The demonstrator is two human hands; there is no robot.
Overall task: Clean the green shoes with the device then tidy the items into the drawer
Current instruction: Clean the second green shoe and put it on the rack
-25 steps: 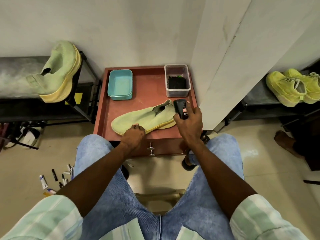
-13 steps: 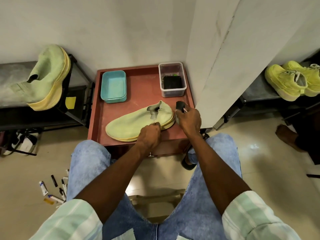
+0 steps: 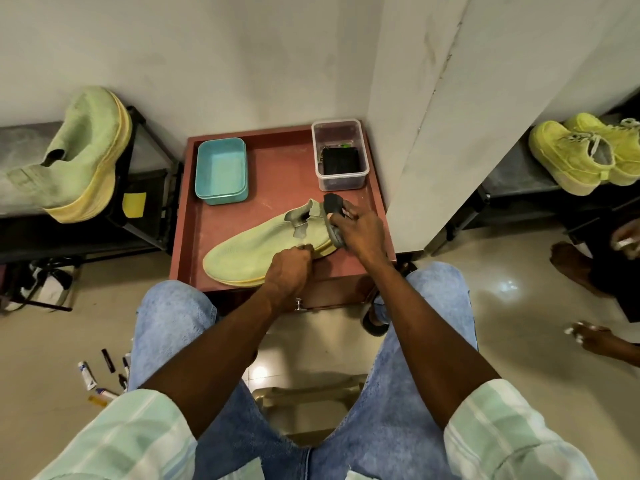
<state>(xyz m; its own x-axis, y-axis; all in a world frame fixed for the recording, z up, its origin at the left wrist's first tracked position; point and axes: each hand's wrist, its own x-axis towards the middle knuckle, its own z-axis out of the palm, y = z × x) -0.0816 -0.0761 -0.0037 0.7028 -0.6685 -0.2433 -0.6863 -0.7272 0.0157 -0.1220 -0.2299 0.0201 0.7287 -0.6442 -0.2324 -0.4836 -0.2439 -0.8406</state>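
Atop red cabinet (image 3: 277, 174) — teal tub (image 3: 221, 171), clear tub (image 3: 341, 152) holding something black

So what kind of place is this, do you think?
Probably a home corner set up for shoe cleaning: a green shoe on a small red table, shoes on racks either side, and a tiled floor.

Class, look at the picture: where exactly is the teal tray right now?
In the head view, the teal tray sits at the back left of the red table, left of the clear box and behind the green shoe.
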